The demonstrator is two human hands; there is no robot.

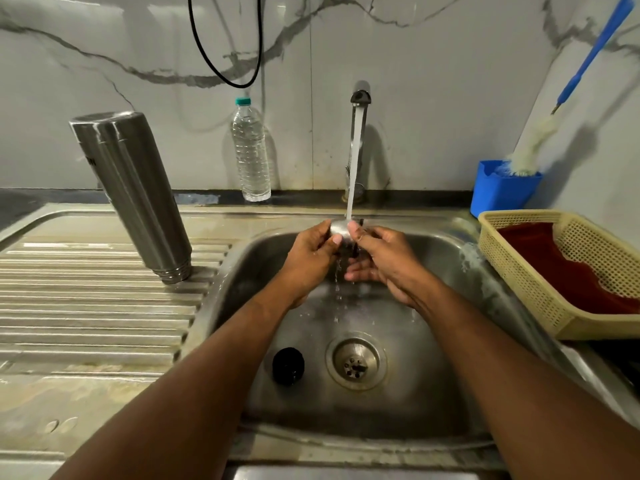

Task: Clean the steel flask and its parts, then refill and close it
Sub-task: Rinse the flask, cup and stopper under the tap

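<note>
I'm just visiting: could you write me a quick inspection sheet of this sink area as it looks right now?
Surface: wet steel sink and ribbed drainboard.
Job's things: flask body upside down on drainboard; steel cap under running tap; black part beside the drain.
Clutter: water bottle, blue brush holder, basket holding red cloth.
Hands: left hand and right hand hold the cap, fingers curled.
Cables: black cable looped on the wall.
Surroundings: marble-pattern wall.

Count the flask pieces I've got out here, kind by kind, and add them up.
Steel flask body, upside down on the draining board: 1
Steel cap, held under the running tap by the left hand and right hand: 1
Black stopper, lying in the sink beside the drain: 1
Total: 3
</note>
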